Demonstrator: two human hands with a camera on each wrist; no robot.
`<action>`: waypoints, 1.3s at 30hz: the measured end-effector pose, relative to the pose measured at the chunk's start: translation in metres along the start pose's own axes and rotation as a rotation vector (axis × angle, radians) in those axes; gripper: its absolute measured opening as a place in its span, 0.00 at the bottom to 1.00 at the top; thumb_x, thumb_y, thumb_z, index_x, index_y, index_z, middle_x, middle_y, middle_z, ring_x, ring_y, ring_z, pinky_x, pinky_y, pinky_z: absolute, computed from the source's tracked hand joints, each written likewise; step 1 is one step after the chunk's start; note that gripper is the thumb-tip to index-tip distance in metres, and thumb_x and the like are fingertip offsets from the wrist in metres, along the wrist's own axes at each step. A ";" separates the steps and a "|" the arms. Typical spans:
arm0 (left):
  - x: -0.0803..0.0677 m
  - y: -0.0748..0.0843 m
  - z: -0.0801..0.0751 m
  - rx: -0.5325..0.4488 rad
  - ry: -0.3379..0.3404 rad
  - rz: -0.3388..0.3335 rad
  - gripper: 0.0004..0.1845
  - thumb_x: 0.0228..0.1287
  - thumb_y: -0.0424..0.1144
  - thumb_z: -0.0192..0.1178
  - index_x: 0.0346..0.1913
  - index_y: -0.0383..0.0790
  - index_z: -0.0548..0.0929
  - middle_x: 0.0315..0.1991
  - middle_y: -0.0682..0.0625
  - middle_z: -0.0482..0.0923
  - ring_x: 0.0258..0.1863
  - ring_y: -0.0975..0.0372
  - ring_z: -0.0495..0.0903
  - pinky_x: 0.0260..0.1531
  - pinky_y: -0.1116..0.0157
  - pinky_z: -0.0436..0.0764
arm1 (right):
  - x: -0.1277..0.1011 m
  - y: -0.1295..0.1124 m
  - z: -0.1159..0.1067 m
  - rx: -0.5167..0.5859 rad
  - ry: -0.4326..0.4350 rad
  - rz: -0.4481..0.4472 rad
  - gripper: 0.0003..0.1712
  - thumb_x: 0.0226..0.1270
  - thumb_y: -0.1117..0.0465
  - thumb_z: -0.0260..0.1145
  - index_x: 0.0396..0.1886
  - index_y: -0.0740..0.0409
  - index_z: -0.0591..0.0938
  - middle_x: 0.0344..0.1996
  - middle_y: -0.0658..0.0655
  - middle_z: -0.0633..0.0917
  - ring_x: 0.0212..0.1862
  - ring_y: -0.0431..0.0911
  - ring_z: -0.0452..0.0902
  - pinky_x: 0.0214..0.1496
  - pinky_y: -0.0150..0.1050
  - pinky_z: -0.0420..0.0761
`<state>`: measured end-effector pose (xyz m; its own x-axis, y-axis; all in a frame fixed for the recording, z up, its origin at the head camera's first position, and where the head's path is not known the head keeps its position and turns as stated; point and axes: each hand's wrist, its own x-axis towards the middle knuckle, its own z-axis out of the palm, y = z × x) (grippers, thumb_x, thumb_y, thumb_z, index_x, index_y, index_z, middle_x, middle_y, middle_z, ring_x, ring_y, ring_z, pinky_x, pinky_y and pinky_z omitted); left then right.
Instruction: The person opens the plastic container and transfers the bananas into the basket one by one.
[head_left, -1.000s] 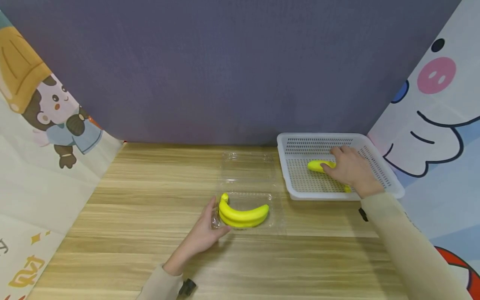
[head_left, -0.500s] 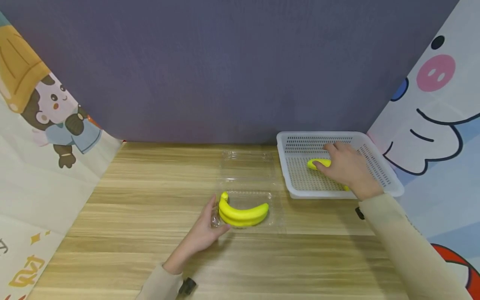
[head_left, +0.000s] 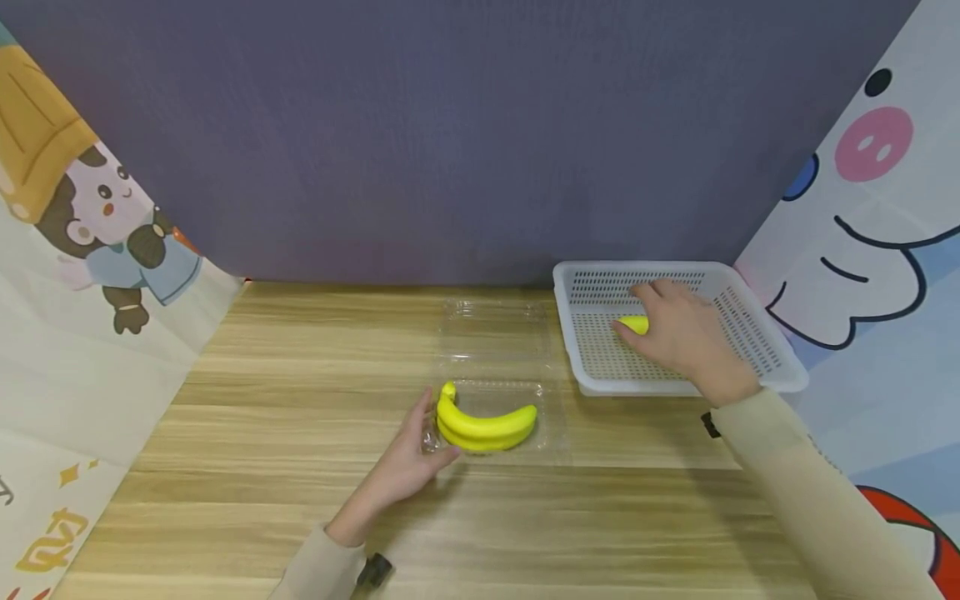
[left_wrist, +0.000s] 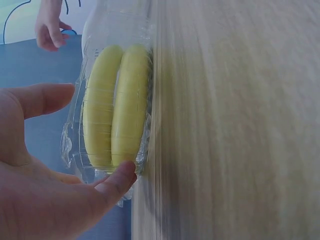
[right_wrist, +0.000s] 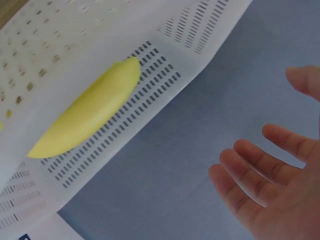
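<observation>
My left hand [head_left: 412, 458] rests at the left end of a clear plastic clamshell box [head_left: 553, 412], thumb and fingers spread around its corner. In the left wrist view, the thumb tip touches the box wall. Two yellow bananas [left_wrist: 116, 105] lie side by side in the box, whose clear lid is folded back behind. My right hand [head_left: 686, 337] hovers over a white perforated basket [head_left: 637, 389], fingers loosely extended and holding nothing. Below it a yellow banana [right_wrist: 90, 112] lies in the basket, partly hidden by the hand in the head view.
A wooden table [head_left: 300, 383] carries the box and basket. Behind it stands a dark grey-blue panel [head_left: 390, 150]. Cartoon-printed sheets [head_left: 840, 275] flank both sides. Another bit of yellow [right_wrist: 2, 125] shows at the left edge of the right wrist view.
My right hand has shifted left over the basket and now covers more of the banana there. The left hand and the box have stayed in place.
</observation>
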<state>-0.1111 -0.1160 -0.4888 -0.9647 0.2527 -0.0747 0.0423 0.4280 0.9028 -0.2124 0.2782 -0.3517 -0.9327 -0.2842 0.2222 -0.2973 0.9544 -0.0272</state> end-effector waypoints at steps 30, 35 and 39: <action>-0.001 0.000 0.000 0.012 0.000 -0.001 0.55 0.63 0.41 0.71 0.82 0.35 0.43 0.78 0.32 0.52 0.74 0.38 0.58 0.70 0.36 0.59 | -0.020 -0.045 0.007 0.192 0.194 -0.184 0.25 0.62 0.52 0.71 0.53 0.64 0.83 0.45 0.63 0.83 0.48 0.59 0.79 0.44 0.58 0.83; -0.001 0.001 0.000 0.013 0.001 -0.003 0.55 0.63 0.42 0.71 0.82 0.35 0.43 0.78 0.32 0.52 0.74 0.38 0.59 0.70 0.36 0.60 | -0.023 -0.052 0.010 0.195 0.194 -0.176 0.25 0.62 0.50 0.70 0.53 0.62 0.83 0.47 0.61 0.83 0.51 0.58 0.78 0.43 0.54 0.84; -0.001 0.002 0.000 0.009 0.002 -0.006 0.55 0.63 0.42 0.71 0.82 0.36 0.43 0.78 0.32 0.53 0.74 0.37 0.59 0.70 0.35 0.60 | -0.025 -0.057 0.013 0.208 0.233 -0.202 0.25 0.61 0.49 0.71 0.52 0.61 0.83 0.47 0.60 0.83 0.51 0.57 0.78 0.40 0.53 0.84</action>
<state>-0.1095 -0.1151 -0.4866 -0.9653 0.2488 -0.0793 0.0389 0.4372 0.8985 -0.1750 0.2302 -0.3687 -0.7865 -0.4137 0.4585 -0.5281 0.8354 -0.1521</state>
